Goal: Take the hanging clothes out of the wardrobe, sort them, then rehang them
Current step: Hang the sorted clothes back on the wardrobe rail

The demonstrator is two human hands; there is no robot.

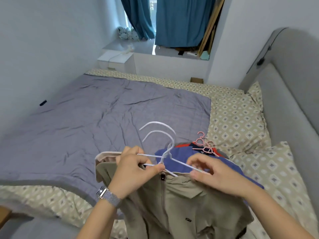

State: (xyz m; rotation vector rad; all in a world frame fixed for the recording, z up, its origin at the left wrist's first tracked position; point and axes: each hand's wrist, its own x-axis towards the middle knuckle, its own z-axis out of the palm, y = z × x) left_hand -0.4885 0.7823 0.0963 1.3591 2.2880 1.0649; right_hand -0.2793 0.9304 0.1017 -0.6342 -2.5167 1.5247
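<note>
Head view, the only one: we are standing at the bed (103,109) and working at its near edge, where the clothes are piling up. Our left hand (136,168) is pinching the white wire hangers (165,152) just below the twisted neck, fingers curled round the wire; two white hooks are sticking up together, so we are reading it as two hangers held as one. Our right hand (212,175) is pinching the right arm of the same wire between thumb and fingertips. A watch (107,195) is sitting on the left wrist.

The khaki jacket (181,204) is hanging from those hangers and draping down toward us, over the bed edge. Behind it a blue garment (181,159) is lying on the bed, and beyond that a red and navy one with pink hangers (203,144) resting on top. A pale pink piece (107,156) is peeking out at the left, touching the jacket.

Progress, as we are judging it: clothes are already out of the wardrobe and on the bed; sorting is under way, probably freeing a hanger. Rehanging is not yet done, and the wardrobe is not in view
</note>
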